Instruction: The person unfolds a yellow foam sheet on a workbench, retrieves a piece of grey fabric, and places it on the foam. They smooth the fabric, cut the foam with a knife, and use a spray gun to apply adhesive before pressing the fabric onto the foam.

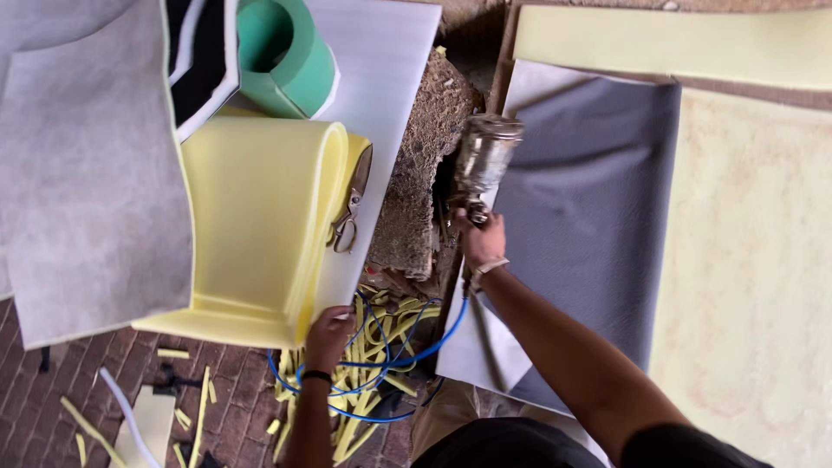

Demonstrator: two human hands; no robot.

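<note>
My right hand [482,239] grips a metal spray gun [482,161] with a silvery cup, held above the left edge of a grey fabric sheet [589,225]. A blue air hose [390,360] runs from the gun down in loops. My left hand [329,334] holds the lower edge of a folded yellow foam sheet [256,217] that lies on a white board [381,95]. A pair of scissors [351,212] rests on the board beside the foam's fold.
A grey felt sheet [87,182] lies at the left, a green foam roll [290,56] at the top. Pale yellow foam panels [745,251] fill the right. Several yellow foam offcuts [373,381] lie on the brick floor [52,390]. Crumbly brown matting [425,165] sits in the middle.
</note>
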